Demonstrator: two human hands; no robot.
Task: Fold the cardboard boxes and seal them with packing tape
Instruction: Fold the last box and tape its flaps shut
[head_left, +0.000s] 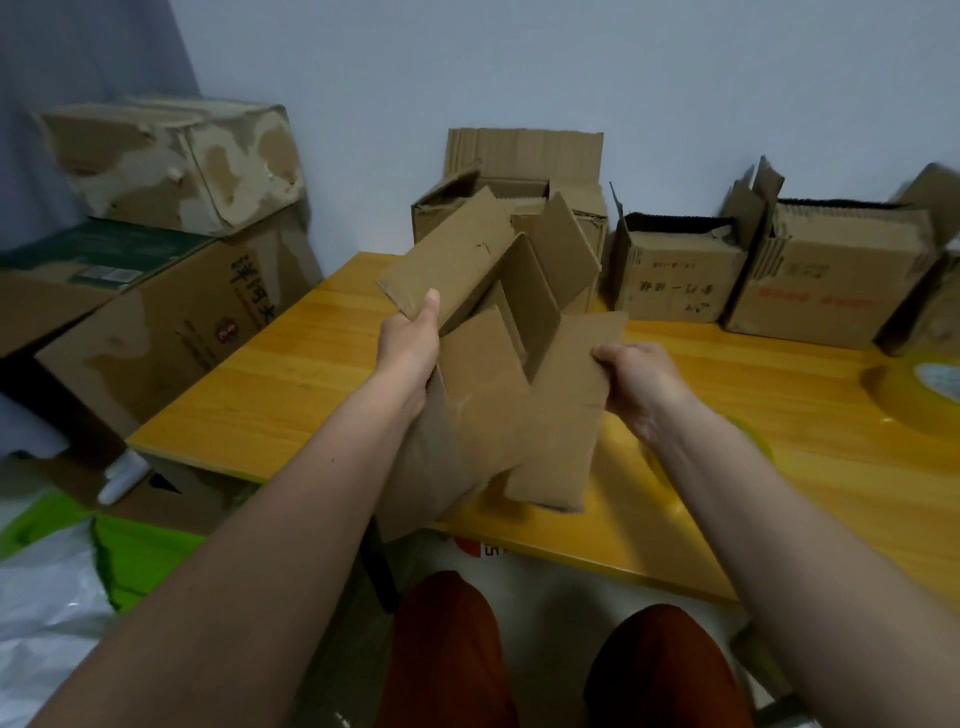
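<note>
Between both hands (410, 338), unfolded box (498, 364).

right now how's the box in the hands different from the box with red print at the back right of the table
The held box is up off the table, gripped by the left hand and right hand, tilted, flaps splayed. The red-print box stands upright on the table, squared up, untouched. The held box looks plain; the other bears red lettering. Both are brown corrugated cardboard with top flaps open, neither visibly taped.
</note>
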